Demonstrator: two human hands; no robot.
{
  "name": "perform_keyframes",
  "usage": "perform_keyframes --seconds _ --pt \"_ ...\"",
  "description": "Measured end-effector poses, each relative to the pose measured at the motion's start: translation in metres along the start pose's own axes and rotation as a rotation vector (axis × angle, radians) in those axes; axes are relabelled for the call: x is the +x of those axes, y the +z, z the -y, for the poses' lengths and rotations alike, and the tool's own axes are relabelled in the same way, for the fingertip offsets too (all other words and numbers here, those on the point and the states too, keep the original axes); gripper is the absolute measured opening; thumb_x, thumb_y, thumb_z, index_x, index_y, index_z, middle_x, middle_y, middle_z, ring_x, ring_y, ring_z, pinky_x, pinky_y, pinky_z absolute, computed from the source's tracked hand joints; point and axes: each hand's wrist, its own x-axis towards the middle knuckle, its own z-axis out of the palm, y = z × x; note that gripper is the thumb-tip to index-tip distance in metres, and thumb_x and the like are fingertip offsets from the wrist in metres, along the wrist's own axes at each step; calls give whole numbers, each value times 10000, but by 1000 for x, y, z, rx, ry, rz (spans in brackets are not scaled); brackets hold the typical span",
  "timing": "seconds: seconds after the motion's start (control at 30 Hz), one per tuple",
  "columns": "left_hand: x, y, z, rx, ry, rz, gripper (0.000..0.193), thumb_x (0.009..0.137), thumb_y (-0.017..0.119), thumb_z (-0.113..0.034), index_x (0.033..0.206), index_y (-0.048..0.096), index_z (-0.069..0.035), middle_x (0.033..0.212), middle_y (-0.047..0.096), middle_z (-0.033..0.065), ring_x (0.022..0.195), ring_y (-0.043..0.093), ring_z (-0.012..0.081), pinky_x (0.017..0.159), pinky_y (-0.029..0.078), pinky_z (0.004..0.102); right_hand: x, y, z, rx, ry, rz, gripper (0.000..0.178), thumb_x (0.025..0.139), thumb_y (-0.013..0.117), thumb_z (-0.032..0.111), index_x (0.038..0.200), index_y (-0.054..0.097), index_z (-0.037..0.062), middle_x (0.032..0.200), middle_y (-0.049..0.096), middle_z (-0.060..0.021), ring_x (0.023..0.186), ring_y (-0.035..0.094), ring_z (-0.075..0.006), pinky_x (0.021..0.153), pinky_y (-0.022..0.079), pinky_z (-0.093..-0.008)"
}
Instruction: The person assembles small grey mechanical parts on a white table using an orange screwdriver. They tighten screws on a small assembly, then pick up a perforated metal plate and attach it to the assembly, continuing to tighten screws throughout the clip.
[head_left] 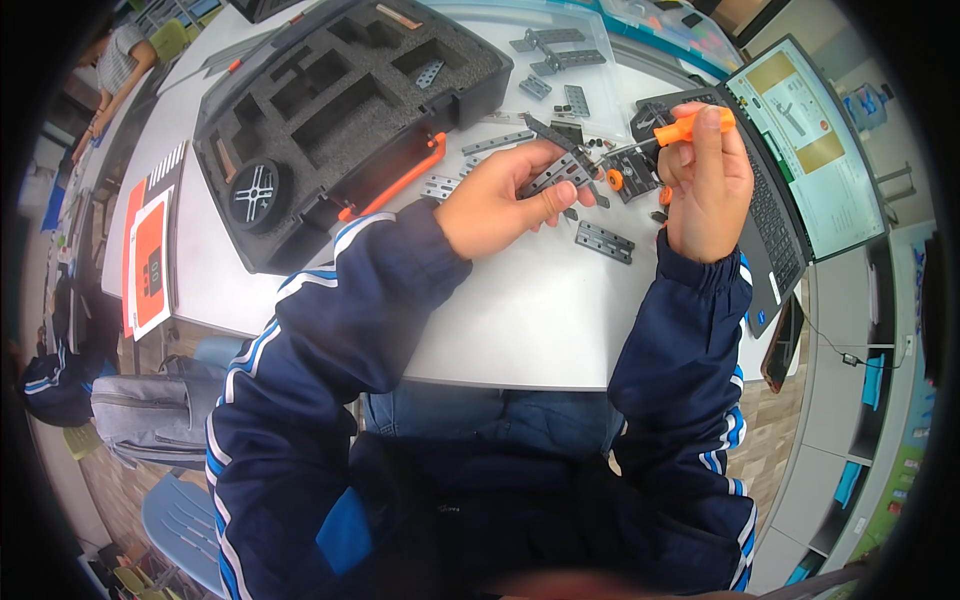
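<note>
Orange-handled, metal-shafted screwdriver (702,126), clamped in the right hand (708,195) at two o'clock, points toward a dark-grey perforated metal bracket (556,177) pinched by the left hand (503,203) at one o'clock.
Loosely pinched, the bracket could twist, letting the tip skid thumbward.

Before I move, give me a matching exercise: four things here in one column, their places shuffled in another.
1. Orange-handled screwdriver
2. Perforated metal bracket
3. Black spoked wheel
4. Laptop

A. At the near left corner of the foam-lined case
B. In the left hand
C. Open at the table's right side
D. In the right hand

Pairs: 1-D, 2-B, 3-A, 4-C
</note>
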Motion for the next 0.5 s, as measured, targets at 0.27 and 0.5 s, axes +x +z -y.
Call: perform_keyframes --seconds 0.27,0.5 --pt "-1 0 1 28 -19 14 376 955 584 -238 1239 526 2 1054 660 55 728 514 59 662 457 207 1 -4 1 -44 70 37 263 980 556 268 960 603 10 636 427 46 500 308 -26 469 234 -203" --pt "-2 3 1 33 12 3 418 943 602 -242 1279 509 -10 1048 662 37 741 528 54 637 458 204 3 0 0 -44 55 23 236 940 612 200 996 609 -29 762 568 -33 519 381 -40 491 307 -197"
